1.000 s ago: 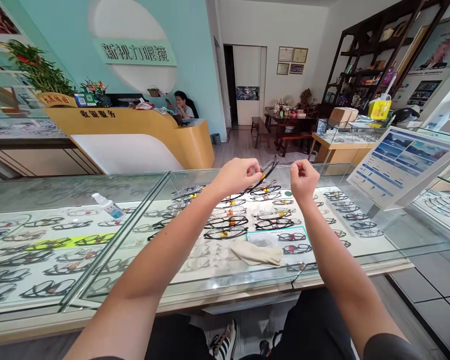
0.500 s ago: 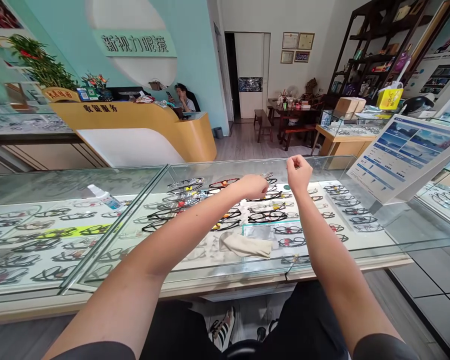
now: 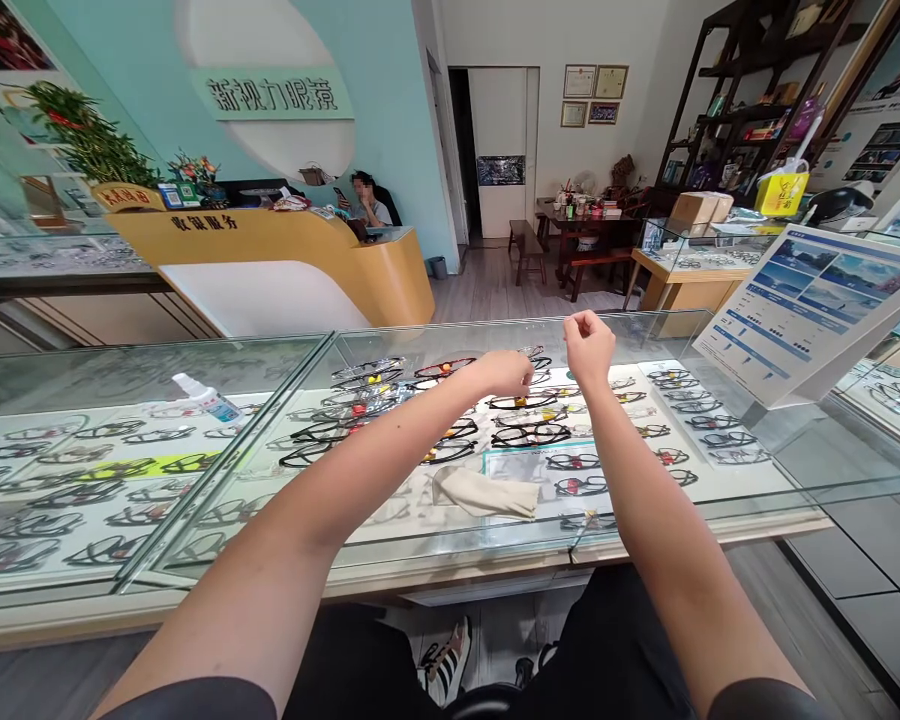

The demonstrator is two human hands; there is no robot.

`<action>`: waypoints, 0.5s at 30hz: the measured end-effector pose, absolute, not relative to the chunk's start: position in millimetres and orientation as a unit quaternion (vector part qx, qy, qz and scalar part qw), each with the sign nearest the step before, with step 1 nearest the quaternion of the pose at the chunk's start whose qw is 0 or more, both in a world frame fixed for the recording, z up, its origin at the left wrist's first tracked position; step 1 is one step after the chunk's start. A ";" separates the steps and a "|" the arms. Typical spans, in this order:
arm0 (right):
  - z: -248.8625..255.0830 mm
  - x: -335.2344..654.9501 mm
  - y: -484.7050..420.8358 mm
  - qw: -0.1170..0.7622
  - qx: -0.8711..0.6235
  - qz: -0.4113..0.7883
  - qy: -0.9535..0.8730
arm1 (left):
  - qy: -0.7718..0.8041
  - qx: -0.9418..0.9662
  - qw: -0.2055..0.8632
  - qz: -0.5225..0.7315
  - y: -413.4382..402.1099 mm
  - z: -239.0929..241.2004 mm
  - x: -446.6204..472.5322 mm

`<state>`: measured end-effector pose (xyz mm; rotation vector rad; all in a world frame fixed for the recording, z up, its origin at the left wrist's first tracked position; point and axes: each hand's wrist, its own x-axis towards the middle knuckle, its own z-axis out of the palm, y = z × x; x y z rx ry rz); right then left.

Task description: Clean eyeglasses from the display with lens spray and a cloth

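My left hand (image 3: pixel 506 372) rests low over the glass counter (image 3: pixel 720 500), its fingers pinched on the end of a thin dark glasses frame (image 3: pixel 538 353) that lies at the back of the rows. My right hand (image 3: pixel 589 347) hovers just to the right of it, curled into a loose fist with nothing visible inside. Several black frames with orange and yellow tags (image 3: pixel 529 434) lie in rows on the glass under both hands. A beige cloth (image 3: pixel 484 492) lies nearer to me, between my forearms.
A small spray bottle (image 3: pixel 202 398) lies on the left showcase. A slanted blue and white sign (image 3: pixel 802 310) stands at the right. Behind the yellow reception desk (image 3: pixel 285 260) sits a person (image 3: pixel 367 200). Benches, a table and shelves fill the back right.
My left hand has come down from the air to the counter with the glasses frame. My right hand has dropped slightly and stayed closed.
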<state>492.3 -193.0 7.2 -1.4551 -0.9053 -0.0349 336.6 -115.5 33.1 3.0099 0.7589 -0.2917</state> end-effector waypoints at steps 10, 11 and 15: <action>6.9 491.5 -193.7 0.641 -0.668 -0.004 -0.379 | 0.317 0.945 0.040 -0.065 -90.7 15.2 348.4; 6.9 491.6 -193.7 0.640 -0.669 -0.003 -0.377 | 0.315 0.946 0.050 -0.061 -90.0 14.5 347.9; 6.4 494.0 -194.1 0.642 -0.673 -0.011 -0.367 | 0.310 0.947 0.079 -0.009 -90.8 20.7 339.2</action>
